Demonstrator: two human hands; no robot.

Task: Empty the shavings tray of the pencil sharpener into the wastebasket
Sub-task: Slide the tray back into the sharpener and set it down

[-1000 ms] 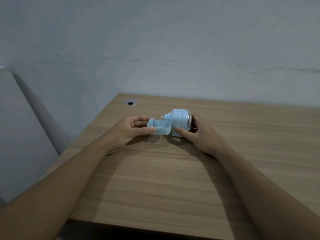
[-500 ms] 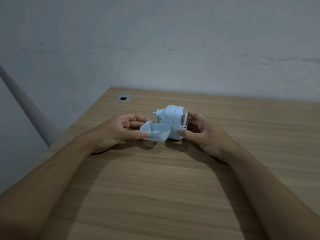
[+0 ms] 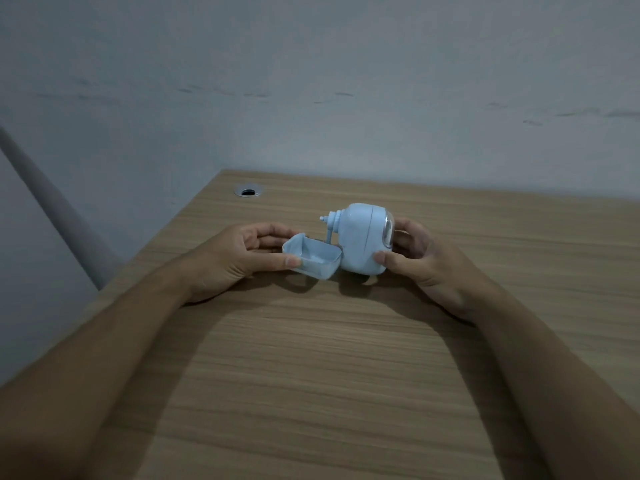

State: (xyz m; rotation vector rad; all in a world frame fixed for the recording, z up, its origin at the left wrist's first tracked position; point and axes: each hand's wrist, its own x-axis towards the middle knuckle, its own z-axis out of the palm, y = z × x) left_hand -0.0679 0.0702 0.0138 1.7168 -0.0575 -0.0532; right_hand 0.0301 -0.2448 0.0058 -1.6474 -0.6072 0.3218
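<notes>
Shavings tray [image 3: 313, 259], drawn out beside the pencil sharpener [image 3: 363, 239], is pinched by the left hand [image 3: 239, 258] while the right hand [image 3: 415, 258] grips the sharpener's body.

Both forearms cut off by bottom edge. Left hand [image 3: 239, 258] fingers partly behind shavings tray [image 3: 311, 259]; we can't tell tray contents, too dim. Right hand [image 3: 415, 258] fingers partly hidden behind pencil sharpener [image 3: 363, 237]. Sharpener underside out of sight.

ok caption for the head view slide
Left hand holds the tray beside the sharpener steadied by the right hand.
</notes>
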